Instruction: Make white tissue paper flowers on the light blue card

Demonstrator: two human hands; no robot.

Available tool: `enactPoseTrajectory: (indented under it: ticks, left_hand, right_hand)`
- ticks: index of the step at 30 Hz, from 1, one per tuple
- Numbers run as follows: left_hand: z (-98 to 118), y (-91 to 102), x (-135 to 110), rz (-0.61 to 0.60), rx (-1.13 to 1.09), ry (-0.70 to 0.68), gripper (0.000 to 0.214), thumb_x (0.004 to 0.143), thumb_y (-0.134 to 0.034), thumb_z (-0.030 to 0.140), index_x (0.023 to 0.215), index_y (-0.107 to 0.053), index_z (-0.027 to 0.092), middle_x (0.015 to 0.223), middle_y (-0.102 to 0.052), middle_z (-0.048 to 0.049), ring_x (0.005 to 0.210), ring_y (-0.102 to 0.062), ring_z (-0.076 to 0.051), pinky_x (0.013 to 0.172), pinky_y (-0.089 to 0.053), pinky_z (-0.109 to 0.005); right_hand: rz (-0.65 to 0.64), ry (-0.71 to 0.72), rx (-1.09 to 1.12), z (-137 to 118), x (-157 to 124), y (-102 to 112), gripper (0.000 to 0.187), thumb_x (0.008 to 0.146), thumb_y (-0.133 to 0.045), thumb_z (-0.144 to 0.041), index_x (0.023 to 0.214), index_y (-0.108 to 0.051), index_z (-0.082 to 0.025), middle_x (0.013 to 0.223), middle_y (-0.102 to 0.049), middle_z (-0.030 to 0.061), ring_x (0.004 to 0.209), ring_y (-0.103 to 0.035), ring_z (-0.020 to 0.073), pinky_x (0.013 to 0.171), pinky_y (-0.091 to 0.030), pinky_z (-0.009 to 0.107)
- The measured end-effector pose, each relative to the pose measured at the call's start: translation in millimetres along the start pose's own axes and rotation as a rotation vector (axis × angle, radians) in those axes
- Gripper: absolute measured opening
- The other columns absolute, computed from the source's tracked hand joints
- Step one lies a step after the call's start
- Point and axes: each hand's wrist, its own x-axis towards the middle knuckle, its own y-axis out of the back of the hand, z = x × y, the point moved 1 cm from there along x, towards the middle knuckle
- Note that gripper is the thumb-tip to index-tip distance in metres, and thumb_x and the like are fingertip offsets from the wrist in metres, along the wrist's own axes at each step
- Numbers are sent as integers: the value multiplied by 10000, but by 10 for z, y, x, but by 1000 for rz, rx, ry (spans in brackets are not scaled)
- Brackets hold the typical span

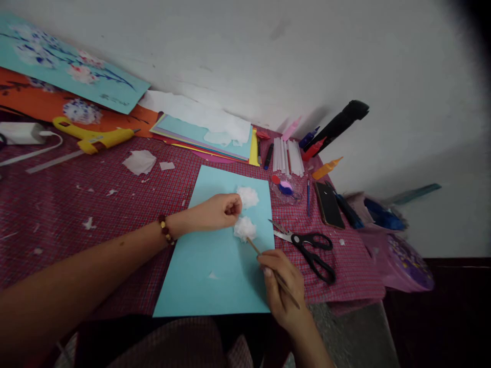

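Observation:
A sheet of light blue paper point(207, 255) lies in front of me, with two crumpled white paper flowers, an upper one point(248, 197) and a lower one point(244, 228), near its right side. My left hand point(226, 210) is curled into a loose fist beside the flowers, nothing visible in it. Gripped like a pen in my right hand point(283, 283) is a thin wooden stick point(255, 249); its tip touches the lower flower's bottom edge. A small white scrap point(212, 275) lies lower on the sheet.
Open black-handled scissors point(307, 245) lie right of the sheet, near a phone point(329, 204), glue sticks point(287, 156) and an orange paint bottle point(327, 167). Left are a yellow glue gun point(95, 139) and tissue point(139, 162). Finished flower pictures point(115, 97) and stacked paper point(199, 134) are behind.

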Motion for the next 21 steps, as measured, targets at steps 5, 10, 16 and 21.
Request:
enactPoseTrajectory:
  ticks: [5,10,16,21]
  left_hand:
    - [-37,0,0,21,-118,9,223,616,-420,14,757,-477,177,647,-519,47,582,-485,-90,545,-369,-210]
    - [-77,-28,-15,15,-103,9,173,694,-454,73,820,-535,160,664,-525,37,600,-493,-98,566,-386,-223]
    - [-50,-30,-39,15,-100,45,92,754,-490,133,820,-549,158,652,-541,36,590,-500,-96,562,-395,-218]
    - [205,-59,-189,133,202,-211,104,839,-528,230,829,-603,158,802,-606,-25,745,-555,-132,675,-450,-254]
  right_hand:
    - [19,42,4,-21,9,2,253,889,-446,-109,1068,-580,-228,925,-621,79,802,-613,197,674,-498,325]
    - [179,-111,220,27,-7,13,181,917,-451,-189,950,-623,-233,793,-616,36,708,-603,179,625,-485,310]
    - [410,-336,603,174,-20,-2,162,938,-455,-280,897,-599,-219,681,-642,10,553,-589,156,530,-476,291]
    - [432,-380,728,206,4,-4,170,925,-488,-323,884,-616,-218,687,-668,5,519,-565,136,540,-474,287]
